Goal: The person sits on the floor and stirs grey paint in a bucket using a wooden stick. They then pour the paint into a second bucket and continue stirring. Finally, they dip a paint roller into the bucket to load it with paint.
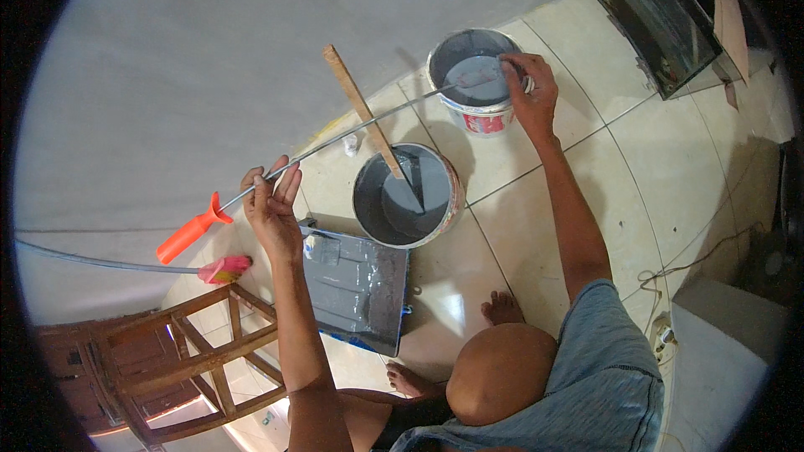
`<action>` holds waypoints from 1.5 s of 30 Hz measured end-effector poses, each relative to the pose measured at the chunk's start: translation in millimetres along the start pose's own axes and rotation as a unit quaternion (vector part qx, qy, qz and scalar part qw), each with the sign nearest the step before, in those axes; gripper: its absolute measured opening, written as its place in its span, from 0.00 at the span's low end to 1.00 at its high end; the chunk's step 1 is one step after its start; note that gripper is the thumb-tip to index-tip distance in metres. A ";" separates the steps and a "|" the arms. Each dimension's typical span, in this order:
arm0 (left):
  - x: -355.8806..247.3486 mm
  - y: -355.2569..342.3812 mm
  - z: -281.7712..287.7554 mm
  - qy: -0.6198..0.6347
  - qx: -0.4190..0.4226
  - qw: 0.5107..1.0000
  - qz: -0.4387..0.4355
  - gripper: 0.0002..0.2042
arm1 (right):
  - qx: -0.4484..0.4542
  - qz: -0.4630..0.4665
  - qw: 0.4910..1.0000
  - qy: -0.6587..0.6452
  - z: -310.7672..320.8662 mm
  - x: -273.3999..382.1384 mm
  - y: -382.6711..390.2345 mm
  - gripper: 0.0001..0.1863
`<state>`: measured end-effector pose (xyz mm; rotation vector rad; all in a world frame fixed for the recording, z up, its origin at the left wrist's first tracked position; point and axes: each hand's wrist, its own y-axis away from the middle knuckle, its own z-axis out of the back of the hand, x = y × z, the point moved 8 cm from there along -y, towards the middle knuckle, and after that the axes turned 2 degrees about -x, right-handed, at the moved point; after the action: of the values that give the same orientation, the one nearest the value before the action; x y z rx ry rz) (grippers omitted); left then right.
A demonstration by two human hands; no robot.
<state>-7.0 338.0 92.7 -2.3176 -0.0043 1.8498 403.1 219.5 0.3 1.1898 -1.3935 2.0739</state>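
Note:
A paint roller frame with an orange handle (191, 230) and a long thin metal rod (335, 140) slants up to the right. My left hand (272, 201) grips the rod just above the handle, some of its fingers extended. The thin bent end of the frame lies over the far bucket (486, 124), which has grey paint inside. There my right hand (534, 92) is pinched at that end, beside the bucket's right rim; the fingertips are hard to make out. Below the rod stands a nearer bucket (456, 201) of grey paint, a wooden stick (356, 88) leaning in it.
A paint-smeared tray (356, 285) lies left of my feet. Farther left are a wooden stool (193, 360) and a pink-wrapped head (224, 269) on a pole. A grey wall (251, 50) rises ahead. A glass tank (662, 25) stands far right; a cable (703, 264) crosses the tiles.

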 end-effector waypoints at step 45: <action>-38.2 -34.4 -203.3 -0.141 0.229 0.960 -0.081 0.12 | -0.016 -0.088 0.996 -0.006 44.5 -17.0 -34.9 0.10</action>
<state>184.7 340.2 177.6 -1.6857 0.1709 1.8455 456.5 197.9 13.4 1.2665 -1.2730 1.9209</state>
